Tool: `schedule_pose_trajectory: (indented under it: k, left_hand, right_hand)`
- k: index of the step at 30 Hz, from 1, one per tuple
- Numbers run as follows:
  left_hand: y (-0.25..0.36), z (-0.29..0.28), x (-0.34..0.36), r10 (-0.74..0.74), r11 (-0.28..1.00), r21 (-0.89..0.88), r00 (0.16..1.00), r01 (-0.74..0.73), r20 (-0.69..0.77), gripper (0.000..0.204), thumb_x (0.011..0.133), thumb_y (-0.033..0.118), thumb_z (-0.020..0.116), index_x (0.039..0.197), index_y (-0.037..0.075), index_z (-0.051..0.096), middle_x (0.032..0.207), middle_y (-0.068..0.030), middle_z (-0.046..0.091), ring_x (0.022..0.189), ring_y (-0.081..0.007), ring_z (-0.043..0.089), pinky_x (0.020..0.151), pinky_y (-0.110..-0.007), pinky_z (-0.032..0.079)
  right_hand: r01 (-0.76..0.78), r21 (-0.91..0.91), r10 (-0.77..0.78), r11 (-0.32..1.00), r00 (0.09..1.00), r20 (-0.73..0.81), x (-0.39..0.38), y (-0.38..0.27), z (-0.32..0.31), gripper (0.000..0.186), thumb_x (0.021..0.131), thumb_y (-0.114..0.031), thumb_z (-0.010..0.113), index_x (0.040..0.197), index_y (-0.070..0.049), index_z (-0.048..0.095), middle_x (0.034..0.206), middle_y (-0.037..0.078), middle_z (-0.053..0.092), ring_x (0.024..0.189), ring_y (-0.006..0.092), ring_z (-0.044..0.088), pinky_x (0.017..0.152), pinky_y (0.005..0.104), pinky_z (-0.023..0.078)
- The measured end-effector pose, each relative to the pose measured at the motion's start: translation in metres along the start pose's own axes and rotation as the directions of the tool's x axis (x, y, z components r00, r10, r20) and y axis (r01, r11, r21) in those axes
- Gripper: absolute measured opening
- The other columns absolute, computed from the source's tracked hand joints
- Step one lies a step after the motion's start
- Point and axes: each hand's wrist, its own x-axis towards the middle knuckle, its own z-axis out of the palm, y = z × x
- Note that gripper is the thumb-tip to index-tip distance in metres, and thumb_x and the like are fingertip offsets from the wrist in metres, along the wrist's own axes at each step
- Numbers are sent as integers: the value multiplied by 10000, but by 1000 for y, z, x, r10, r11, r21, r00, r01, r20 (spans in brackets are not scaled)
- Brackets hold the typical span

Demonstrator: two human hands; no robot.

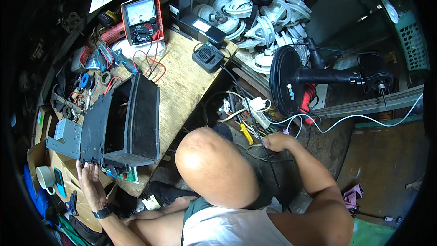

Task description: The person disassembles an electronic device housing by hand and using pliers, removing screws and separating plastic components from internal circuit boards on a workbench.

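Note:
A black plastic housing point(143, 118) with a large rectangular opening stands on the wooden bench to my left, and a grey metal bracket point(66, 136) adjoins its left end. My left hand point(91, 182), fingers stretched up, touches the housing's near lower corner; a dark watch is on that wrist. A bit of green circuit board point(133, 174) shows under the housing. On the right, my right hand point(276, 142) reaches down to a heap of tools and cables with its fingers closed. What they hold, if anything, is hidden. Beside it lies a yellow-handled tool point(246, 134).
An orange-framed analog multimeter point(142, 20) with red leads stands at the bench's back. A small black speaker-like box point(208, 58) sits at the bench corner. White fan motor parts point(264, 23) are piled behind. A black fan stand point(284, 82) lies at right; a white cup point(45, 176) is lower left.

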Motion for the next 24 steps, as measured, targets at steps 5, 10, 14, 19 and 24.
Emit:
schedule_pose_trajectory:
  k: [5,10,14,19,24]
  left_hand:
    - [0,2,-1,-3,1000,25,1000,4,-13,638,1073,268,639,1607,56,363,1398,-78,620,1281,-189,606,1083,-351,512]
    - [6,21,-10,11,999,34,999,-9,-45,642,1045,245,680,1582,49,389,1334,-63,650,1207,-148,629,1031,-317,523]
    - [8,25,-16,12,999,39,997,-10,-71,640,1033,238,699,1567,48,402,1306,-50,654,1183,-129,637,989,-293,535]
    - [-2,5,-8,7,998,61,1000,-8,14,643,1080,275,629,1617,53,355,1418,-100,613,1350,-221,585,1111,-355,496]
    - [7,12,-13,23,998,60,1000,-22,-18,661,1072,287,640,1618,52,352,1443,-105,589,1351,-217,577,1119,-355,477]
  right_hand:
    - [51,12,-33,999,800,-600,49,2,58,555,963,-135,576,1477,51,477,1429,313,541,1312,472,534,1121,495,447]
    - [20,15,-3,1000,672,-740,69,10,94,751,917,-53,612,1562,144,283,1555,356,402,1492,476,349,1256,502,294]
    - [32,91,51,995,621,-782,73,14,97,805,892,-4,636,1584,125,245,1603,354,315,1513,487,312,1280,507,259]
    - [14,131,94,991,619,-779,83,17,104,818,940,-119,641,1608,104,224,1621,340,312,1535,475,289,1280,497,261]
    - [-33,138,128,990,630,-766,74,21,104,829,952,-204,658,1612,76,242,1600,315,346,1479,455,362,1244,521,295]
